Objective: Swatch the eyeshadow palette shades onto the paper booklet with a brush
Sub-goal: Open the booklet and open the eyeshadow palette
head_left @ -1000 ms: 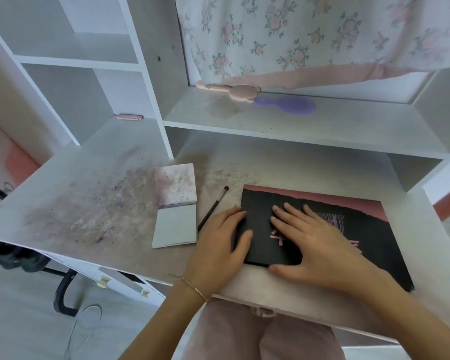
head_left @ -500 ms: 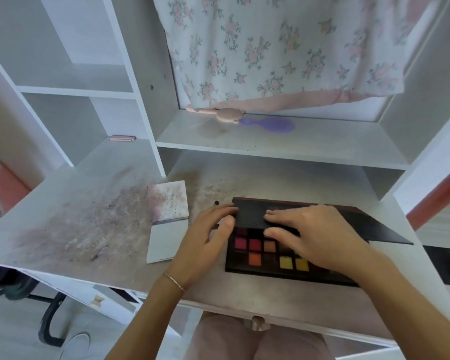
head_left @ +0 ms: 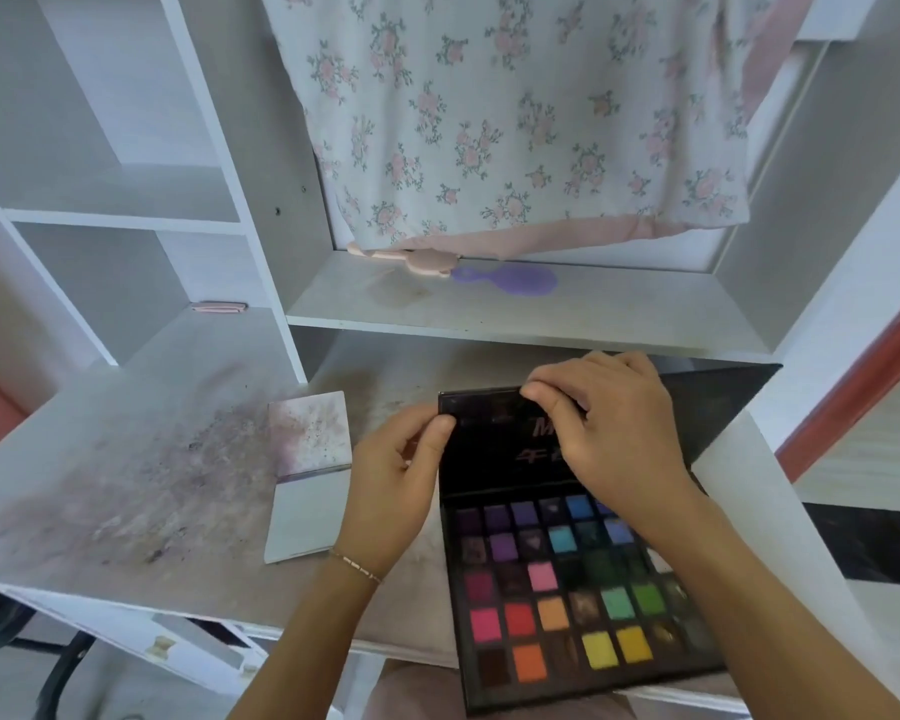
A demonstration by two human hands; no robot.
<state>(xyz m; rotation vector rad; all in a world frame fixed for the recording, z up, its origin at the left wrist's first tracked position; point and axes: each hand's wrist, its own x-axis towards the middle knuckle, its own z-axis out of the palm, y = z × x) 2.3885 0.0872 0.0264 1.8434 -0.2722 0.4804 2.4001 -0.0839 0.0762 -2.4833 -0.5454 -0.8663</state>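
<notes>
Eyeshadow palette (head_left: 567,605) lies open on the stained white desk (head_left: 126,485), its near edge hanging a little past the desk's front edge. Its black lid (head_left: 494,449) stands raised at the far side of the pans, with pale lettering partly covered by a hand. The pans run in rows: purples and blues nearest the lid, then pinks, reds, oranges, greens and yellows toward the front.

The left hand (head_left: 393,485) sits just left of the palette, thumb and fingertips pinching the lid's left edge near its top corner. A thin bracelet (head_left: 357,563) circles that wrist. The right hand (head_left: 609,433) reaches over the palette from the right, fingers curled over the lid's top edge and gripping it, the palm covering the middle of the lid.

Just left of the palette, beyond the left hand, the paper booklet (head_left: 310,475) lies open on the desk: its far page is smudged with pinkish-purple powder, its near page looks plain pale. Further left of the palette the desk surface carries a broad smear of dark and purple dust.

Behind the palette, on the shelf (head_left: 541,314) above the desk, a pink handled item (head_left: 417,259) and a purple brush-shaped item (head_left: 510,280) lie side by side beneath a hanging floral cloth (head_left: 515,122). I cannot see a makeup brush anywhere.
</notes>
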